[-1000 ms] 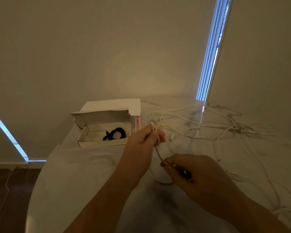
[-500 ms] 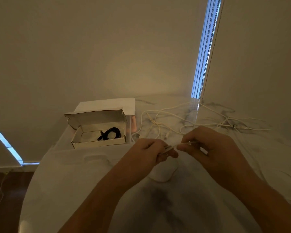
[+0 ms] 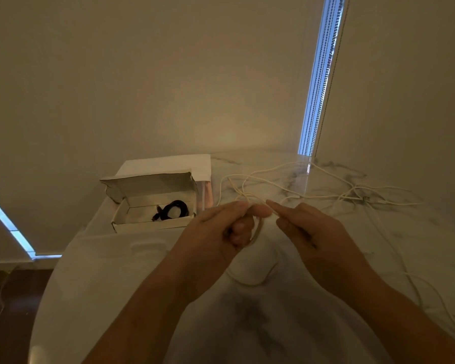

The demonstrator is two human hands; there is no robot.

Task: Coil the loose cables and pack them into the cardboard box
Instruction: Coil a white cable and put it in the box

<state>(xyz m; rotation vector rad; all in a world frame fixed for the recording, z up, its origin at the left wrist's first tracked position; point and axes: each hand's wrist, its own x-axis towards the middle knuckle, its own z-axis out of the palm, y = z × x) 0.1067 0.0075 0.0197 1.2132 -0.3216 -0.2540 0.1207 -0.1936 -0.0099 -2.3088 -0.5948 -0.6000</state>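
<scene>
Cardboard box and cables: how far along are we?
Done: one coiled black cable lies in the open cardboard box. In hand: the left hand grips loops of a white cable while the right hand feeds it. Left: the tangle of loose white cables on the table.

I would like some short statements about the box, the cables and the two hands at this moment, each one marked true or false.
1. The cardboard box stands open. True.
2. The box holds nothing. False: a coiled black cable lies inside it.
3. The left hand holds loops of a white cable. True.
4. All white cables are already coiled. False: loose white cables sprawl over the marble table.
5. The right hand rests flat on the table. False: it is raised, its fingers beside the left hand's.
</scene>
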